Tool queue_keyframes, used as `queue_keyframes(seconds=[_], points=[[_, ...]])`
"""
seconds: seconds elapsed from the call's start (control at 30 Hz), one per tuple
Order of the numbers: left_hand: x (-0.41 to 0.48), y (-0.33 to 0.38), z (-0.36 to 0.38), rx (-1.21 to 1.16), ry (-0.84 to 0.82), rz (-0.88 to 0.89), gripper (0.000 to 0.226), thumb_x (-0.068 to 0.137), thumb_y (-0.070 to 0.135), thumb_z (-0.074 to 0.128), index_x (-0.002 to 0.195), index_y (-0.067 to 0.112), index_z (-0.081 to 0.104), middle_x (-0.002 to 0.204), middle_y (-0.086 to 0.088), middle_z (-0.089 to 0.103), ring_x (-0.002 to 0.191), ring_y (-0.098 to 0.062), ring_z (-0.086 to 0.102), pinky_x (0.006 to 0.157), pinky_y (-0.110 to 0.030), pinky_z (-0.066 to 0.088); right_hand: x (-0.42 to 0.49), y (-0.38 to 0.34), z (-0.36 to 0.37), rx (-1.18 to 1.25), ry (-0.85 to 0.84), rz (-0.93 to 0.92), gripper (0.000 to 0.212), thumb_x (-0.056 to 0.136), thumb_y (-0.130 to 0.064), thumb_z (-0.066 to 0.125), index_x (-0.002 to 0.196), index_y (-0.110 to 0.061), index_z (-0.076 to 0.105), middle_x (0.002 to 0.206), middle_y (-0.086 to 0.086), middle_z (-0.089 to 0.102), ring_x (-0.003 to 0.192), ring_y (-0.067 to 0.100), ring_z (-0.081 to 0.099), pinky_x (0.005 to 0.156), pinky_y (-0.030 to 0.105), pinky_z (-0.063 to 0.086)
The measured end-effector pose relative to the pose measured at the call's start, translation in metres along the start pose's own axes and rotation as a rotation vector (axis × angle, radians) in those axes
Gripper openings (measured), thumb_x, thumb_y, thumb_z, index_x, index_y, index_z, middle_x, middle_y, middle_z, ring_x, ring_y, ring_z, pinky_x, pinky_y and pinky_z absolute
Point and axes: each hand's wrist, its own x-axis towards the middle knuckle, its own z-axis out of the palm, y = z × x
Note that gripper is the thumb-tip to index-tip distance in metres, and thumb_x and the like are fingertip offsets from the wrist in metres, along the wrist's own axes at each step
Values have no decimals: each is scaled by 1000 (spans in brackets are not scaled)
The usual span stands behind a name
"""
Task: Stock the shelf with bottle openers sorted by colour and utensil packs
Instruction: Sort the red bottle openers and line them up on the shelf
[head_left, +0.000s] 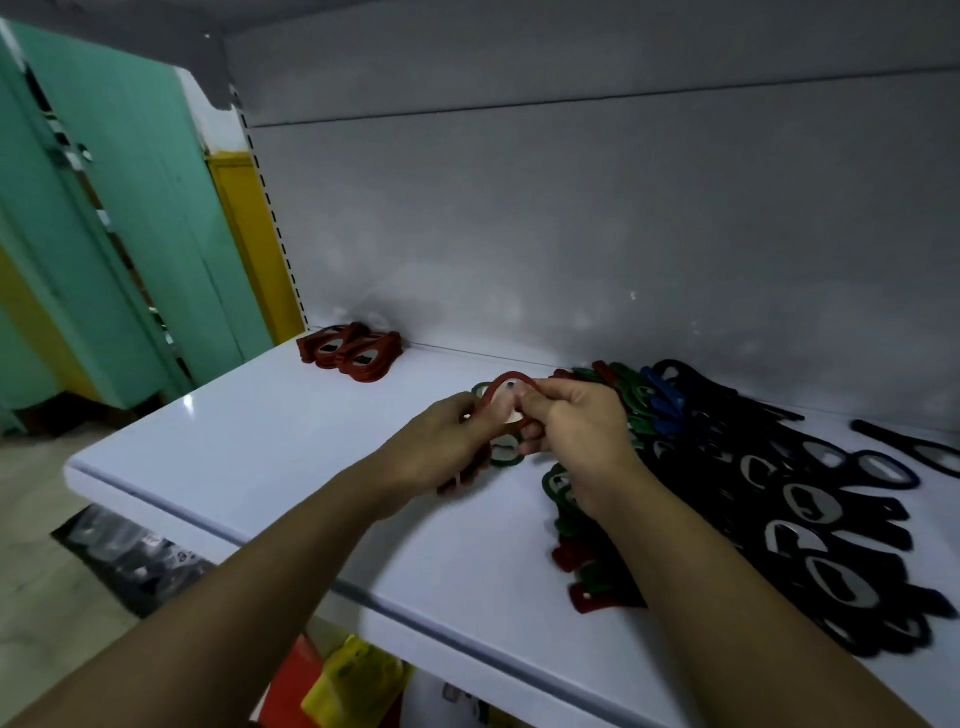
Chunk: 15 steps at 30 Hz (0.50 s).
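Shelf: white flat shelf board (260, 447) with a grey back panel; it fills the centre and right of the frame.
Red stack: small stack of red plastic bottle openers with metal insets (353, 353), at the back of the board, left of centre, against the panel. It is the only sorted group visible.
Right hand: right hand (576, 431), centre of frame, fingers curled, pinching a red ring-headed bottle opener (511, 387) by its rim, lifted off the board.
Left hand: left hand (441, 441), just left of the right hand, fingers curled on the same opener's lower edge. Dark red pieces (462, 478) show under the palm, probably more reds, but I cannot tell.
Green opener: single green bottle opener (505, 453), flat on the board beneath the hands.
Mixed heap: heap of green, red and blue openers (660, 400), right of the hands, colours tangled.
Black openers: wide spread of black openers (810, 525), right side, overlapping loosely.
Utensil packs: none identifiable on the board. Clear-wrapped items (130, 551) lie below it at lower left, too blurred to name.
Progress (judgement): early. Only red is begun.
Remaining (judgement): the rest of the reds, then green, blue and black groups, and the utensil packs.
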Motion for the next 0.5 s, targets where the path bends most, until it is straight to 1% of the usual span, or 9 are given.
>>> queue_keyframes(seconds=[0.03,0.07,0.1,0.17,0.23,0.3,0.37,0.4,0.5], points=[[-2,-3,1,89,13,57,38,91,59,51,98,22,55,73,12,59,54,0,52,50,-12,38,1,0,0,20,13,20,10,88,-13,69,91,-5,75,64,5,66,50,14,60,61,31,55],[-1,-8,1,217,36,112,33,91,51,58,105,22,51,81,15,59,63,2,54,52,-8,36,1,1,0,30,24,38,10,88,-14,70,90,-6,74,64,6,65,50,16,60,64,33,56],[-1,-11,2,367,77,164,32,93,45,60,108,21,47,88,13,59,70,-1,54,54,-11,35,0,2,0,29,30,52,9,88,-15,70,89,-7,74,61,6,63,47,16,59,67,37,55],[0,-16,4,599,175,254,28,97,37,55,110,15,43,98,-3,64,81,-19,58,58,-21,32,-2,1,0,17,40,62,7,88,-16,70,88,-10,73,56,2,58,43,12,54,65,37,53],[0,-19,4,723,229,294,31,98,37,50,113,11,44,102,-13,65,85,-28,59,62,-28,32,-6,1,0,-12,62,34,4,88,-16,70,86,-15,74,54,-3,60,45,7,52,54,28,48],[-2,-21,2,772,236,307,33,98,42,48,110,11,44,102,-14,65,81,-28,57,61,-31,31,-9,-1,2,-30,72,4,6,87,-14,70,85,-18,73,54,-8,63,44,1,51,47,20,41],[-4,-21,-3,791,215,280,34,97,46,51,101,13,43,102,-13,64,76,-24,50,61,-31,30,-9,-3,9,-14,66,12,5,86,-11,70,87,-12,74,56,-6,64,44,1,53,43,18,40],[-4,-22,-6,791,208,261,35,96,46,52,100,12,45,102,-13,63,76,-23,48,62,-30,30,-8,-3,14,-18,61,19,5,86,-11,70,86,-10,75,57,-3,64,45,4,55,44,19,42],[2,-27,-17,747,195,208,32,98,40,51,104,9,50,106,-14,63,87,-27,57,65,-27,32,-2,-4,28,-30,58,58,11,85,-14,72,75,-10,73,58,3,60,52,15,52,53,28,45]])
